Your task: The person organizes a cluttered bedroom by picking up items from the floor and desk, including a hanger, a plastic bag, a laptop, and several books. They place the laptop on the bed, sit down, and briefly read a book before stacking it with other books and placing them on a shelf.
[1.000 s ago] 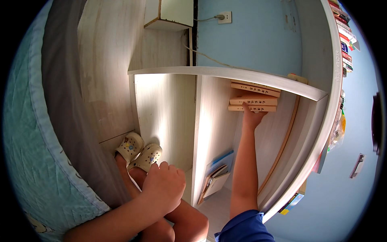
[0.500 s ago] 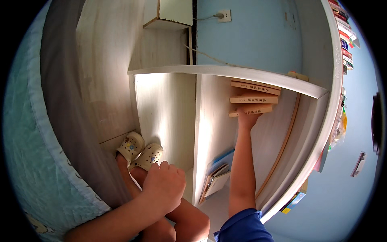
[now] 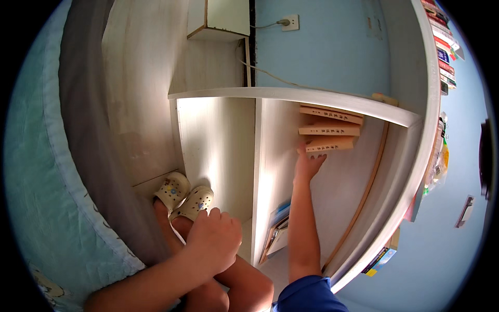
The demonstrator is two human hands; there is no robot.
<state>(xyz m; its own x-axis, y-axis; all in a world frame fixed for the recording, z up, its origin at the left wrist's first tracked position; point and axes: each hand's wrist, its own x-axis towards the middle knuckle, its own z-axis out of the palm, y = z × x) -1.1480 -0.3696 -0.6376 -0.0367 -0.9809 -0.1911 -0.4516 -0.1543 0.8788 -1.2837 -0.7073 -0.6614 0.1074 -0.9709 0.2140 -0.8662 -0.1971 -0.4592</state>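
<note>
Several tan books [image 3: 330, 144] with dark lettering on their spines sit in the right-hand compartment of a white shelf unit, in a loose stack or row with gaps between them. My right hand [image 3: 310, 165] reaches in just on the near side of the nearest book. Its thumb is at that book's left end and the other fingers are spread apart; whether they touch the book is hard to tell. Over my knees rests my left hand [image 3: 214, 240], back up and fingers curled in, with nothing visible in it.
More thin books or folders [image 3: 278, 229] lean in the same compartment, left of my right forearm. Light clogs [image 3: 195, 202] are on my feet. A quilted green bedcover [image 3: 39, 156] lies at the left. A plugged-in cable [image 3: 283, 22] runs along the blue wall.
My right hand has drawn back slightly toward me and to the left, its fingers now spread below the nearest book. That book has tilted a little. My left hand stays on my knees.
</note>
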